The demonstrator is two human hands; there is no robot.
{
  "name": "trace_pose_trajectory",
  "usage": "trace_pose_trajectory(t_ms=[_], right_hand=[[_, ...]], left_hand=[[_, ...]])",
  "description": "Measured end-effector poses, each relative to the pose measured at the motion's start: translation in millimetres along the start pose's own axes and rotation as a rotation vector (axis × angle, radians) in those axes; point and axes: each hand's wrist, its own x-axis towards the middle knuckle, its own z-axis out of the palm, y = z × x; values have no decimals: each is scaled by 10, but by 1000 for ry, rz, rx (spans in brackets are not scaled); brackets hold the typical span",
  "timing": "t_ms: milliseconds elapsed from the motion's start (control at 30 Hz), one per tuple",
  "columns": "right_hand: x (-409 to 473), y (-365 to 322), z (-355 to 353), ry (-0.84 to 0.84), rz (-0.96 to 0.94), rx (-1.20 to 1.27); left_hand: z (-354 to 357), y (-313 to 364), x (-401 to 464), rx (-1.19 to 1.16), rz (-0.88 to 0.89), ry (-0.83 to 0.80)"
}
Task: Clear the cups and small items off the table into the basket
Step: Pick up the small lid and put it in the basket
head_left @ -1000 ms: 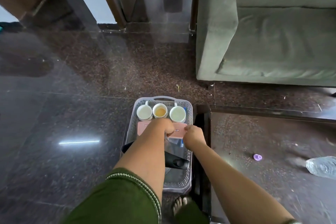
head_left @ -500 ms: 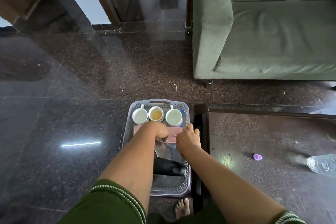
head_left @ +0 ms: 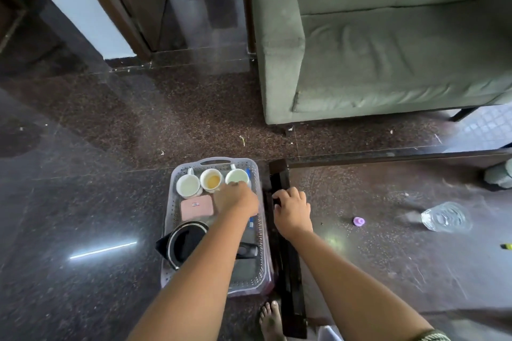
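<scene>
A grey perforated basket [head_left: 216, 161] stands on the floor left of the dark glass table [head_left: 388, 257]. At its far end are three white cups [head_left: 188, 185], the middle cup [head_left: 212, 180] holding yellowish liquid. A pink case [head_left: 197, 207] lies behind them, and a black kettle [head_left: 185, 243] is nearer me. My left hand [head_left: 235, 199] reaches into the basket beside the right cup [head_left: 237, 176]; its fingers are blurred and hidden. My right hand [head_left: 291, 210] rests on the table's left edge with fingers curled over the dark frame. On the table lie a purple cap [head_left: 358, 221] and a clear plastic bottle [head_left: 446, 216].
A grey-green sofa [head_left: 388, 50] stands beyond the table. My bare foot [head_left: 271, 321] is on the dark polished floor between basket and table leg. A small yellow-green item [head_left: 507, 246] lies at the table's right edge, and a pale object [head_left: 498, 174] at its far right corner.
Both hands held the pink case over the basket; it now lies in the basket. My right hand has moved right onto the table edge, my left toward the right cup.
</scene>
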Motion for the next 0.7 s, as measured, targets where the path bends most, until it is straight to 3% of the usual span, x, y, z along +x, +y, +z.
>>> trace_pose_trajectory(t_ms=[67,133,300,433,700], right_hand=[[-94,221,-99,55,78,36],[-180,488,-182,103,144,36],[-311,1194,-356,158,312,127],[-242,1736,-368,86,382,101],[-16,2560,31,-50,416,13]], left_hand=[[80,238,-170,-132,112,204],[235,510,-303,-234,210,252],[693,1133,-425,-311,319,18],[1053,1504,-353,-397,361,-192],[1768,1927,-106,-410,341,-210]])
